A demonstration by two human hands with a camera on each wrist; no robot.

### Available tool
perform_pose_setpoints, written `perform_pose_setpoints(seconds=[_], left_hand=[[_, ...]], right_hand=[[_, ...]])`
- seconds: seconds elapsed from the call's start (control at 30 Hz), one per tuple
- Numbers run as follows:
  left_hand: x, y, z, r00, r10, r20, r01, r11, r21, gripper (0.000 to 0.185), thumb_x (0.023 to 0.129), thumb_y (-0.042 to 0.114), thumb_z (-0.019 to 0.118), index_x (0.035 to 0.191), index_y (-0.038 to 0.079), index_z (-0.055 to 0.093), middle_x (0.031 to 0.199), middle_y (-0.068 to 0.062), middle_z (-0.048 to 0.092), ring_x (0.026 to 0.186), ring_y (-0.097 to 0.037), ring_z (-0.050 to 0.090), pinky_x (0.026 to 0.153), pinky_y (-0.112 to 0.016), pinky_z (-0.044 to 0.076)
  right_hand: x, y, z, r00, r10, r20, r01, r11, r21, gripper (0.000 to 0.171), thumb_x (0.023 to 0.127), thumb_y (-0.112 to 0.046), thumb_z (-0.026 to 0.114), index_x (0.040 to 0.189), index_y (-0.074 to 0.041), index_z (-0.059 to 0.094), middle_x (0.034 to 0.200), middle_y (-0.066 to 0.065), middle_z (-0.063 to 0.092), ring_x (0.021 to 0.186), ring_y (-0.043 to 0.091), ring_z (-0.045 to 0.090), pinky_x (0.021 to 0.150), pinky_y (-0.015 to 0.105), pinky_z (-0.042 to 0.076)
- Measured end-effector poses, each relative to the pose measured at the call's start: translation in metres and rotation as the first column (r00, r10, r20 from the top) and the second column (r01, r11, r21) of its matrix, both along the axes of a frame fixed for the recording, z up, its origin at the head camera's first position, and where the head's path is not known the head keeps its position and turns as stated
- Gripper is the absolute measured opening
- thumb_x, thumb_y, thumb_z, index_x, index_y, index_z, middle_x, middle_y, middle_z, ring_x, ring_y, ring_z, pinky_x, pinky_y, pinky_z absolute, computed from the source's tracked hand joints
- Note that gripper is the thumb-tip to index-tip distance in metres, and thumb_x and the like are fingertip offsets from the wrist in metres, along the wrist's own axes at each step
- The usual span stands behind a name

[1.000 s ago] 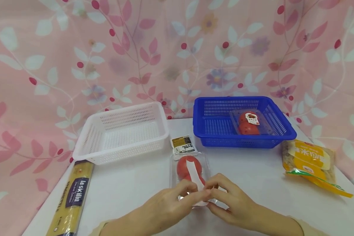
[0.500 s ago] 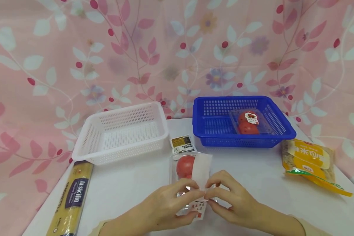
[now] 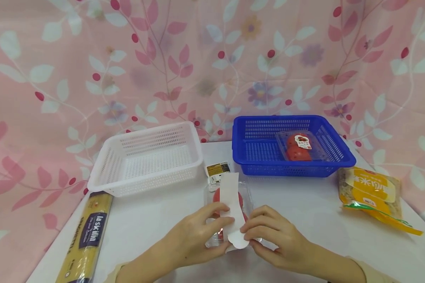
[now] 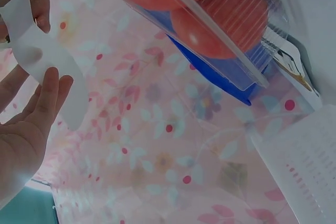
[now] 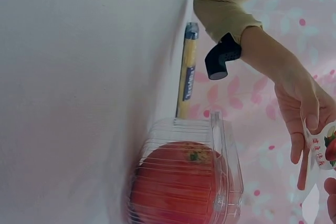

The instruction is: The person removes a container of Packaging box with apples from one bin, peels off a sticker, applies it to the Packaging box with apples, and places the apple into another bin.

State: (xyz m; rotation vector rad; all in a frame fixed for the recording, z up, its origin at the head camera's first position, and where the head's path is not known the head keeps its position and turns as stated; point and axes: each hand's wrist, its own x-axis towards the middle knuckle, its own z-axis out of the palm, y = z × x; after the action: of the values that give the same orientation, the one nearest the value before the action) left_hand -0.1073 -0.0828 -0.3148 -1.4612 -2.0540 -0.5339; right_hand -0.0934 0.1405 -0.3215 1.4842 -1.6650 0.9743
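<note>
In the head view, my left hand (image 3: 194,236) pinches a white sticker label (image 3: 238,239) between thumb and fingers. My right hand (image 3: 272,236) grips its right edge. A long white paper strip (image 3: 229,192) stands up from between the hands. In the right wrist view, the label (image 5: 321,148) shows a tomato picture and red writing. Below the hands lies a clear plastic box (image 3: 248,192) with red tomatoes (image 4: 220,19) inside, partly hidden by the strip and fingers. In the left wrist view, the box is close to the camera.
At the back left stands a white basket (image 3: 145,179); a blue basket (image 3: 255,169) at the back right holds another tomato box (image 3: 299,147). A small black-and-gold packet (image 3: 217,169) lies between them. Spaghetti (image 3: 88,236) is at left, a yellow bag (image 3: 372,192) at right.
The white strip has swung left and now stands taller over the box. The label's printed side, visible half a second ago in the head view, is turned away. Both hands stay over the box's near end.
</note>
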Motion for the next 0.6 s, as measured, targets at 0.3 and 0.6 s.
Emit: perform_pose_setpoints(seconds=[0.3, 0.6], left_hand=[[-0.005, -0.008, 0.001, 0.999, 0.033, 0.034, -0.033, 0.999, 0.015, 0.039, 0.067, 0.022, 0.076, 0.101, 0.009, 0.061, 0.114, -0.01, 0.052, 0.087, -0.013, 0.057, 0.078, -0.014, 0.046], [-0.008, -0.02, -0.002, 0.993, 0.072, 0.093, -0.074, 0.997, 0.017, 0.038, 0.071, 0.027, 0.076, 0.102, 0.01, 0.061, 0.116, -0.009, 0.051, 0.086, -0.012, 0.061, 0.079, -0.017, 0.048]], right_hand=[[0.0, -0.001, 0.004, 1.0, 0.006, -0.019, -0.006, 1.0, 0.003, 0.012, 0.089, -0.008, 0.055, 0.083, -0.001, 0.062, 0.089, 0.008, 0.061, 0.088, 0.022, 0.052, 0.078, 0.027, 0.045], [-0.001, -0.001, 0.003, 0.999, 0.028, -0.04, -0.027, 1.0, 0.01, 0.011, 0.088, -0.007, 0.055, 0.083, -0.001, 0.062, 0.088, 0.008, 0.061, 0.086, 0.022, 0.052, 0.076, 0.027, 0.045]])
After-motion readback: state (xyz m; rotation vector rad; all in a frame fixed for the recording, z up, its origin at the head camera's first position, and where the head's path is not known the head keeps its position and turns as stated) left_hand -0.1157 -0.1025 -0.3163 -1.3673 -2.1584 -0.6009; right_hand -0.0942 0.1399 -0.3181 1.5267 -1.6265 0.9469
